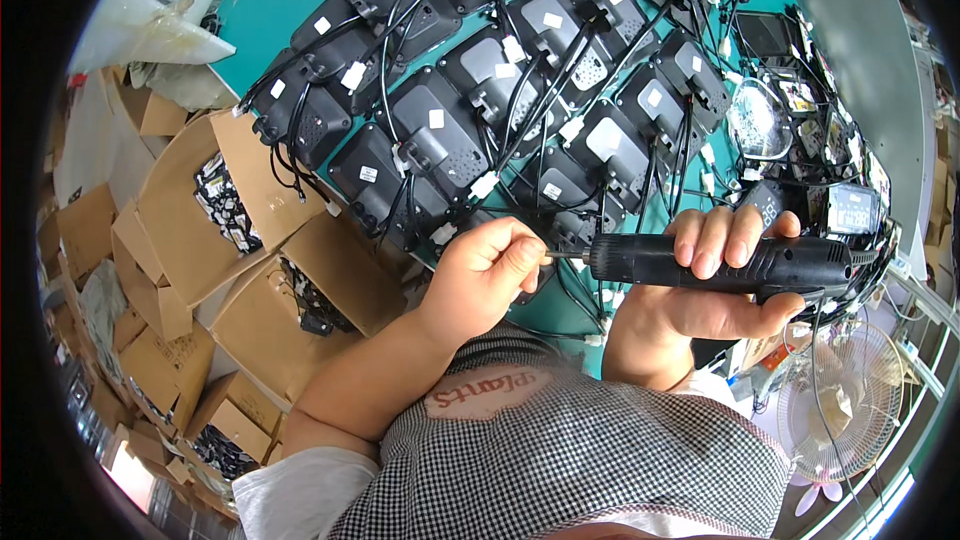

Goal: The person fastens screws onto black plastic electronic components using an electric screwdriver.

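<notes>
Right, the right hand (715,275) has its fingers (712,240) clenched round a black driver (720,262), held above the green table (262,25), long axis lying level across the view, bit pointing to the person's left. Left hand (490,265) pinches the bit tip, fingers closed on it. Beyond, rows of black units (480,90) cover the table, each with a small white square label and white cable tags. Open brown boxes (215,205) sit left, holding black parts
</notes>
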The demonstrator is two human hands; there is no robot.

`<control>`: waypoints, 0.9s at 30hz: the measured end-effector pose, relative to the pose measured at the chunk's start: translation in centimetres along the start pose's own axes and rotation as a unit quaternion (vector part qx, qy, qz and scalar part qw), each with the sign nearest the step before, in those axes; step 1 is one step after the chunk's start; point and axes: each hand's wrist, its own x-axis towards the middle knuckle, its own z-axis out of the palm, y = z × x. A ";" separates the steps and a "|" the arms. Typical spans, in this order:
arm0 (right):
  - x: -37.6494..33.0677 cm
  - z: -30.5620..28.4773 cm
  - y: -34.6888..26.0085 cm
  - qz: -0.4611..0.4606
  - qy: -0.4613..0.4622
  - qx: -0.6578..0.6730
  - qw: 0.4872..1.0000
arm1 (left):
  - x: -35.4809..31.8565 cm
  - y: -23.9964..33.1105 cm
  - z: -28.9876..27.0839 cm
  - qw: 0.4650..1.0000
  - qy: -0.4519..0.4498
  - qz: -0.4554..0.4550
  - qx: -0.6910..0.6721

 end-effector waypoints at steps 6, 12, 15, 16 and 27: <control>1.7 -0.8 -0.5 0.010 0.011 0.016 1.000 | 1.7 1.6 0.4 0.998 -0.038 0.007 0.058; 2.9 -1.5 -0.5 0.010 0.024 0.013 1.000 | 3.4 2.1 0.6 0.997 -0.058 -0.040 -0.023; 3.5 -1.7 -0.6 0.001 0.030 0.005 1.000 | 4.2 2.3 0.8 0.997 -0.059 -0.039 0.005; 3.6 -1.8 -0.7 -0.002 0.033 0.001 0.999 | 4.4 2.6 0.8 0.997 -0.062 -0.041 0.008; 4.4 -2.0 -4.0 -0.062 0.064 -0.008 0.996 | 5.8 5.0 3.5 0.993 0.024 -0.072 0.089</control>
